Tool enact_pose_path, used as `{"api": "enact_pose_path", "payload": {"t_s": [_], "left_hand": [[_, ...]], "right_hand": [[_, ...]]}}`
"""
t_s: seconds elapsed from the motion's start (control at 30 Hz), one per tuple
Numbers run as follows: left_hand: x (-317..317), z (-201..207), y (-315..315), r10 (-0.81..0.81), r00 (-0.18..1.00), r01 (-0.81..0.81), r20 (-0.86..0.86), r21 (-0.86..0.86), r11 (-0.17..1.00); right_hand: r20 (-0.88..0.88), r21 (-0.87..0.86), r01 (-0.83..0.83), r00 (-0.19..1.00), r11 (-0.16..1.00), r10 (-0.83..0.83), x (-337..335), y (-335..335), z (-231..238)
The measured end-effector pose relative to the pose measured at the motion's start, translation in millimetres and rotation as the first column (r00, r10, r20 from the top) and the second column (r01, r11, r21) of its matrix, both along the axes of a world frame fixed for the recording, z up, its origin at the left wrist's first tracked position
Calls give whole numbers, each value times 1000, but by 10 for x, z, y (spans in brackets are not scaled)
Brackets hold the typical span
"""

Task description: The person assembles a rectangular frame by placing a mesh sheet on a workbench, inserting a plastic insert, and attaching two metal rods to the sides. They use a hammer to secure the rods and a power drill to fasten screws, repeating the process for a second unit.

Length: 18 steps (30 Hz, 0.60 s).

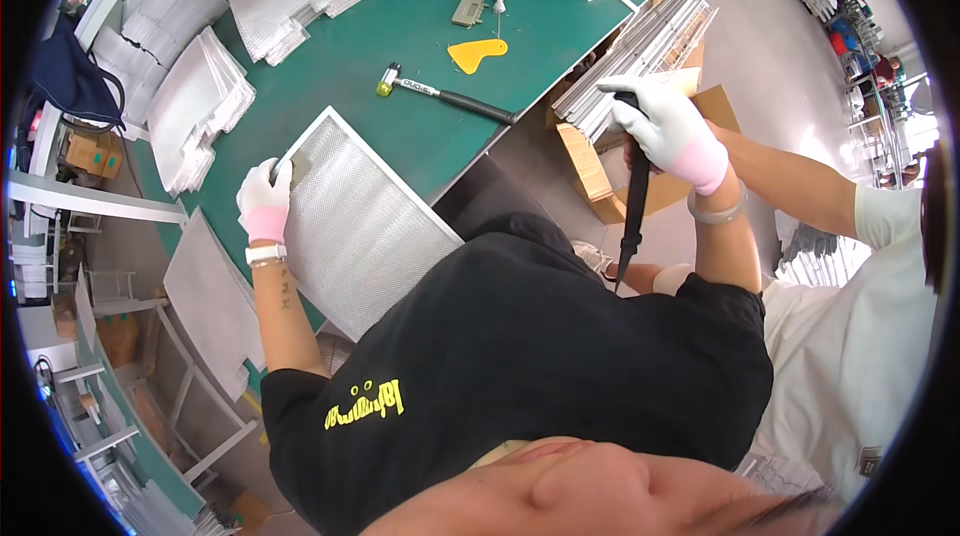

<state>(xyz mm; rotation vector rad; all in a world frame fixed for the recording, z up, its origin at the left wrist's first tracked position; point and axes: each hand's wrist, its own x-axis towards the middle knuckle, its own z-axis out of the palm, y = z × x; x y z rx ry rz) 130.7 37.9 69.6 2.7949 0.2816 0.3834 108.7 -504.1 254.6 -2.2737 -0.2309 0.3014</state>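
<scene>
My left hand [264, 198], in a white glove with a pink cuff, is closed at the left edge of a white-framed mesh panel [360, 221]. Beside its thumb, over the mesh, shows a small grey-brown piece [301, 170]; whether I hold it too is unclear. The panel lies partly on the green table [350, 76], its near end hidden by my body. Out to the right, my gloved right hand [672, 131] is closed around a long black strap-like thing [636, 201] that hangs down and narrows. A co-worker's bare forearm [790, 176] passes behind my right wrist.
A hammer [450, 98], yellow scraper [477, 56], screwdriver [499, 1] and small grey block [467, 11] lie on the table. Stacked mesh sheets [195, 106] line its left side. Metal strips [640, 56] rest over a cardboard box [600, 171] on the right. The co-worker [840, 336] stands close by.
</scene>
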Motion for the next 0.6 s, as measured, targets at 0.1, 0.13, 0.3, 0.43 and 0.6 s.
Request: {"api": "enact_pose_path", "payload": {"t_s": [0.1,0.13,0.3,0.43,0.6], "left_hand": [[11,-180,42,-75,997,76,-32,55,996],[-39,-190,32,-128,991,125,23,96,987],[-910,166,-191,-323,931,281,173,228,932],[-2058,509,-311,-469,777,390,-421,-264,882],[-2751,758,-405,-431,858,406,-279,-145,902]], "right_hand": [[68,61,-129,990,990,125,138,93,-181],[102,65,-151,984,986,144,159,140,-245],[-90,410,54,996,910,-18,166,397,-547],[-183,534,-36,971,845,156,409,565,-814],[-241,636,-129,904,761,354,470,982,-1089]]}}
